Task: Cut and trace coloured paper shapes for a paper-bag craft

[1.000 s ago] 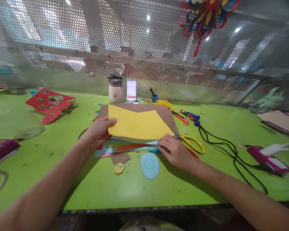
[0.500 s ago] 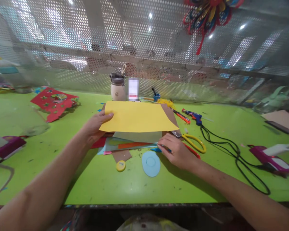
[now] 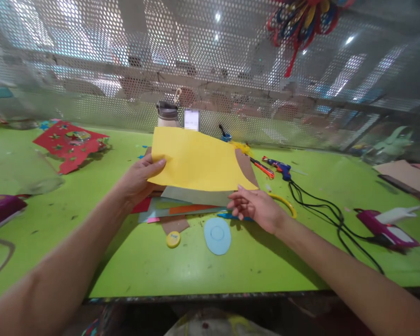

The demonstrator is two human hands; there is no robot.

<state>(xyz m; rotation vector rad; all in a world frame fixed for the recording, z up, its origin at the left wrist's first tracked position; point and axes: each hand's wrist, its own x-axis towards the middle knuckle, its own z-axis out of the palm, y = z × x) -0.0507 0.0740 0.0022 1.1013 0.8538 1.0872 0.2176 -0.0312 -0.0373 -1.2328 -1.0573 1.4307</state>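
Observation:
My left hand (image 3: 140, 179) pinches the left edge of a yellow sheet (image 3: 196, 161) and holds it tilted up above a stack of coloured sheets (image 3: 182, 205) on the green table (image 3: 196, 266). My right hand (image 3: 255, 207) hovers at the sheet's lower right corner, fingers apart and holding nothing, above a blue pen (image 3: 227, 216). A brown sheet (image 3: 247, 168) shows behind the yellow one. A pale blue oval cut-out (image 3: 217, 235) and a small yellow round piece (image 3: 173, 239) lie in front of the stack.
Yellow-handled scissors (image 3: 287, 204), an orange cutter (image 3: 262, 168) and a blue glue gun (image 3: 278, 166) with a black cord (image 3: 322, 207) lie to the right. A jar (image 3: 167, 114) stands at the perforated back wall. Red star-cut paper (image 3: 68, 144) at left; purple tools (image 3: 388, 231) on both sides.
My left hand has lifted the yellow sheet higher off the stack and tilted it up. My right hand rose from the table and the pen toward the sheet's lower right corner.

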